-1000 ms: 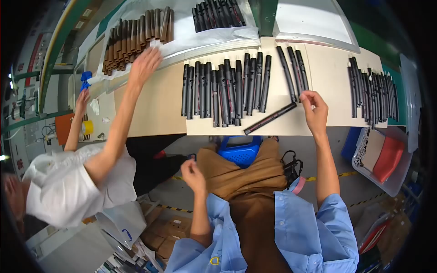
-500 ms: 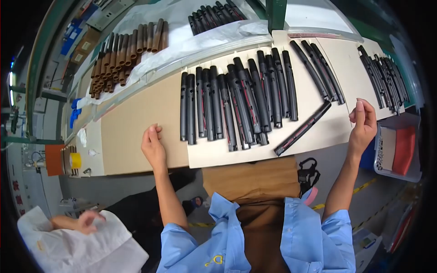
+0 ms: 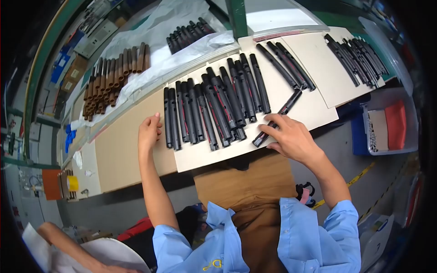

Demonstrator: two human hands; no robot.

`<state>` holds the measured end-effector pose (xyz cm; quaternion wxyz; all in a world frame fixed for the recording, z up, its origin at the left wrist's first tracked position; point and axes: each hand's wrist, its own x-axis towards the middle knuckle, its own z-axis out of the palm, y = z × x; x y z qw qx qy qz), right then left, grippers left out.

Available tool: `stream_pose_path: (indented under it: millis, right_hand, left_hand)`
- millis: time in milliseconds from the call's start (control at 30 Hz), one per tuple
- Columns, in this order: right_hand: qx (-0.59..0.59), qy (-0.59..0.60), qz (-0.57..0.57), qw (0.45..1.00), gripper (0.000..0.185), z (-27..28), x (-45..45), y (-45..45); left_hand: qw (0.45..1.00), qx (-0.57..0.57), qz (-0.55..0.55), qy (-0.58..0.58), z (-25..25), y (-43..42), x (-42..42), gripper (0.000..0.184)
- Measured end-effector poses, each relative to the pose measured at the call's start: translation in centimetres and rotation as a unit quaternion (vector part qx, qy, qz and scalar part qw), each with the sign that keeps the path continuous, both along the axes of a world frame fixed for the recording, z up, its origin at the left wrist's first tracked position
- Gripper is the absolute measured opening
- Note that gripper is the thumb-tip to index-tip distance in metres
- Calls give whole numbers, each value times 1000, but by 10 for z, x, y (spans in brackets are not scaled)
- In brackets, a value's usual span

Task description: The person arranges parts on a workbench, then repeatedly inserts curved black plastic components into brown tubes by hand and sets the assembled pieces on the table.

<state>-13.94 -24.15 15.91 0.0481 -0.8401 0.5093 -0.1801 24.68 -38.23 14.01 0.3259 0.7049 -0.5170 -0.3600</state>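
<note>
A loose black tube [image 3: 288,103] with cut-outs and a red strip lies at a slant near the table's front edge. Over its lower half is my right hand [image 3: 291,136], fingers bent across the tube and thumb apart on the near side; whether the fingertips press on it I cannot tell. My left hand [image 3: 149,132] hovers by the table, left of a row of similar black tubes [image 3: 200,113], with loosely bent fingers and nothing in it. Several tubes in that row overlap, some showing red strips.
More black tubes lie in a small group [image 3: 291,66], at the far right [image 3: 357,59] and at the back [image 3: 189,34]. Brown tubes [image 3: 114,75] are stacked on white sheeting. A clear bin [image 3: 412,123] stands right. Another person's arm [image 3: 68,241] is at lower left.
My right hand has moved left from the table's right side onto the loose black tube. My left hand stays near the row. The view has shifted; the other person's arm has lowered.
</note>
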Motion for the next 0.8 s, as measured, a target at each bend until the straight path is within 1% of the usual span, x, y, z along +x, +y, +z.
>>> stream_pose_path:
  millis: [33,67,133,167,200,300,333,433,467,600,667,700,733,800]
  right_hand:
    - [4,4,4,1000,47,-2,-1,-2]
    - [11,-3,10,1000,42,-3,-3,-2]
    - [11,10,17,1000,38,-5,-9,2]
    - [10,16,24,1000,36,-6,-11,4]
    - [-14,8,8,1000,26,-1,-11,10]
    - [-27,-27,-43,998,22,17,-13,31]
    - [-52,-49,-52,996,23,20,-15,36]
    - [-102,-14,-30,994,24,39,-18,30]
    - [-81,-3,-17,997,25,43,-20,23]
    - [-86,65,23,994,24,31,-34,-25]
    - [-63,91,38,993,22,21,-44,-47]
    - [-50,92,27,994,27,16,-45,-53]
    - [-54,90,25,994,28,9,-47,-58]
    - [-71,78,11,994,28,4,-52,-60]
  left_hand:
    - [1000,-1,-3,-12,-5,-3,-2,42]
    - [999,-33,2,-16,-15,-7,1,41]
    - [994,-104,26,-16,-42,-14,14,39]
    - [989,-140,42,-16,-42,-10,13,39]
    - [989,-136,62,4,-42,-5,13,32]
    - [982,-132,95,95,-36,8,10,26]
    - [981,-138,96,98,-34,10,7,25]
    - [979,-154,91,101,-37,10,5,23]
    - [978,-160,85,99,-44,8,9,24]
    - [977,-165,70,113,-44,9,11,25]
    - [964,-242,73,84,-65,2,15,22]
    - [968,-215,68,114,-67,1,22,22]
    - [970,-187,64,143,-69,0,30,21]
    - [971,-181,73,141,-47,13,11,22]
